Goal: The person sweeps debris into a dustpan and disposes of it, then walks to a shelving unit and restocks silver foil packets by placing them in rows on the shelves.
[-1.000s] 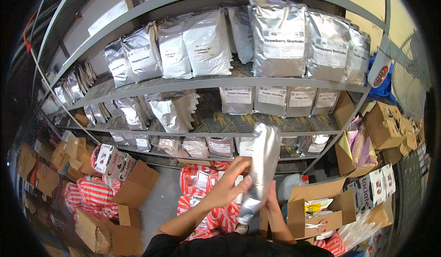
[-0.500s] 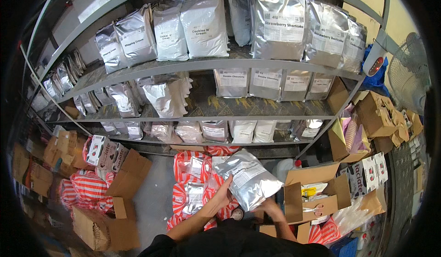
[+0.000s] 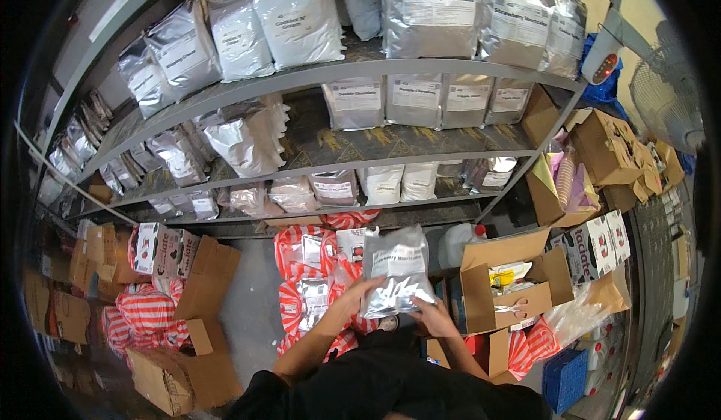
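Observation:
A silver foil pouch (image 3: 396,258) with a printed label is held up in front of me, label side facing me and roughly upright. My left hand (image 3: 365,297) grips its lower left side. At its lower right corner, my right hand (image 3: 431,316) has its fingers closed on the foil. Below and to the left of the pouch lie red-and-white striped plastic bags (image 3: 289,309) with more silver pouches (image 3: 314,300) on or in them. The pouch hides part of these bags.
Ahead stands a grey metal rack (image 3: 330,166) lined with foil pouches. An open cardboard box (image 3: 552,289) with scissors (image 3: 513,309) is at right, beside a blue crate (image 3: 565,381). Boxes (image 3: 208,277) and striped bags (image 3: 148,307) crowd the left. A fan (image 3: 665,93) stands far right.
The pouch has turned from a tilted position to nearly upright and moved slightly left. Both hands keep hold of it. The view has shifted, so the shelves sit higher.

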`<action>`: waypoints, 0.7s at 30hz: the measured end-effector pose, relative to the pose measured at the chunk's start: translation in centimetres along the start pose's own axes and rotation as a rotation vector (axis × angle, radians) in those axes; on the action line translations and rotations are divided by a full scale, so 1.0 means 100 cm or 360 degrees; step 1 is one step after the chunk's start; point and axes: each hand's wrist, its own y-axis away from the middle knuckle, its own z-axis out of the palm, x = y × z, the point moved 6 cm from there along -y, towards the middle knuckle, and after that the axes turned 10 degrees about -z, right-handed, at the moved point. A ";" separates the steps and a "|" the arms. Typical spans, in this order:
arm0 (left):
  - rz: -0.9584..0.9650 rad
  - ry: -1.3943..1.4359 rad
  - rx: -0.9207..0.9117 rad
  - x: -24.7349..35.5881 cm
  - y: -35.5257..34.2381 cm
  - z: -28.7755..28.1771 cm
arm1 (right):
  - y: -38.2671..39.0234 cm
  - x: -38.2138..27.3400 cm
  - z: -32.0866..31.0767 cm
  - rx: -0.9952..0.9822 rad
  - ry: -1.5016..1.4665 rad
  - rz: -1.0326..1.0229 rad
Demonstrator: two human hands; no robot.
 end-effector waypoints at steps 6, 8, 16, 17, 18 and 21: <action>0.0217 -0.0270 -0.0093 0.049 0.041 0.071 | 0.032 -0.015 -0.025 -0.0226 -0.0214 0.0057; 0.0430 -0.0624 -0.0057 0.097 0.066 0.110 | 0.028 -0.026 -0.029 -0.0361 -0.1095 0.0170; 0.0815 -0.1704 -0.0274 0.276 0.141 0.258 | -0.053 -0.244 0.063 -0.0049 -0.0835 -0.0828; 0.0833 -0.1610 -0.0293 0.301 0.153 0.269 | -0.045 -0.283 0.085 -0.0087 -0.0894 -0.0942; 0.0858 -0.1501 -0.0321 0.323 0.161 0.273 | -0.040 -0.320 0.099 -0.0122 -0.0936 -0.1056; 0.0551 -0.1025 -0.0870 0.358 0.183 0.291 | -0.026 -0.420 0.115 -0.0160 -0.0959 -0.1391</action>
